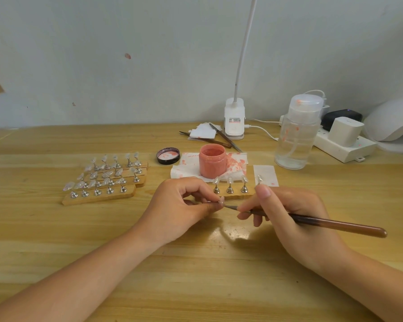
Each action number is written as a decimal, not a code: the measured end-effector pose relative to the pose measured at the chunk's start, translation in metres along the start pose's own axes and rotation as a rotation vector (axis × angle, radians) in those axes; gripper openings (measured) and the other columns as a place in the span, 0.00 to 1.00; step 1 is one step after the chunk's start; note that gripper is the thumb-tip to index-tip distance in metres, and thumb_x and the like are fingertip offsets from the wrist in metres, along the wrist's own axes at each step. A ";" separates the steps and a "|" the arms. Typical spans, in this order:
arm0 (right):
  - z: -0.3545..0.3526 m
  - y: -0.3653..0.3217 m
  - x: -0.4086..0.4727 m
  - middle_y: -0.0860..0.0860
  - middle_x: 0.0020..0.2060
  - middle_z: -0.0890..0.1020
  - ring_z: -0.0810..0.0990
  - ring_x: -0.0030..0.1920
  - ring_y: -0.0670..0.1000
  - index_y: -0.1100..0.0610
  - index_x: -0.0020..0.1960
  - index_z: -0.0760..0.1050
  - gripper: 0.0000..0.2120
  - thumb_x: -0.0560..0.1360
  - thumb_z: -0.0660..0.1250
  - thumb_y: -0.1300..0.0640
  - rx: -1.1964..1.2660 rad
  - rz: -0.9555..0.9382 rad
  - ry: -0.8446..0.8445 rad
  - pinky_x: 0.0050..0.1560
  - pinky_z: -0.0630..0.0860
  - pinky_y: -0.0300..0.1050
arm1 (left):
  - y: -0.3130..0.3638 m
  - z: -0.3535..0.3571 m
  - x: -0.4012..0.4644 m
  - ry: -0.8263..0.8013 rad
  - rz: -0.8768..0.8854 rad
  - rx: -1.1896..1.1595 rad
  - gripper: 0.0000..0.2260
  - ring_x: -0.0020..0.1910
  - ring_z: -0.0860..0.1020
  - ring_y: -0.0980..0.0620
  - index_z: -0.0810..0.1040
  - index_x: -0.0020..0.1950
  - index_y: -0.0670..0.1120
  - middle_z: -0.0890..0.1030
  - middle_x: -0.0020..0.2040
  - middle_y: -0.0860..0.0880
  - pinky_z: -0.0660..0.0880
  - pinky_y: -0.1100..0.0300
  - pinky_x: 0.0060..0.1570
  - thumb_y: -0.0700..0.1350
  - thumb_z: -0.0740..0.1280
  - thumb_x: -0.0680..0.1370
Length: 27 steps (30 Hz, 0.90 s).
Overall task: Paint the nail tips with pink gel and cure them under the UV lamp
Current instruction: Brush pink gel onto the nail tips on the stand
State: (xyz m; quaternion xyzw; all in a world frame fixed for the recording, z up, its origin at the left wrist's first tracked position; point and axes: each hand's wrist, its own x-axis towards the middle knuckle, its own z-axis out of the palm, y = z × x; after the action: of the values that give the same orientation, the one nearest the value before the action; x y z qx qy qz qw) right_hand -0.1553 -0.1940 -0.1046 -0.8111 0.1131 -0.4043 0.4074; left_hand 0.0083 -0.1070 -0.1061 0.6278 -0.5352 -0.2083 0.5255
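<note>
Head view, my left hand (186,205) pinching a nail tip (222,201) over the tabletop (56,228), right hand (289,217) gripping the brush (330,224), long axis roughly level, bristles pointing left touching the tip, pink gel jar (212,164) open just behind

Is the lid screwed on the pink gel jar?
No, the pink gel jar stands open on a stained tissue, and its dark lid lies beside it.

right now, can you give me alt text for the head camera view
The left hand pinches a small nail tip while the right hand holds a brush to it, above a wooden table. Behind stand an open jar of pink gel, nail tip stands and a white UV lamp.
</note>
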 end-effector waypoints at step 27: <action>-0.002 0.001 0.001 0.46 0.31 0.80 0.76 0.31 0.40 0.49 0.37 0.79 0.21 0.76 0.53 0.40 -0.018 -0.047 0.037 0.33 0.70 0.30 | 0.000 0.001 0.001 0.016 -0.020 0.018 0.02 0.37 0.77 0.56 0.81 0.32 0.58 0.81 0.36 0.53 0.77 0.56 0.41 0.51 0.72 0.60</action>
State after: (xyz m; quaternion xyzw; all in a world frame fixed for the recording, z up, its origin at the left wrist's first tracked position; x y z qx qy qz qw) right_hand -0.1563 -0.1963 -0.1037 -0.8096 0.1053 -0.4274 0.3884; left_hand 0.0079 -0.1078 -0.1063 0.6394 -0.5266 -0.2037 0.5219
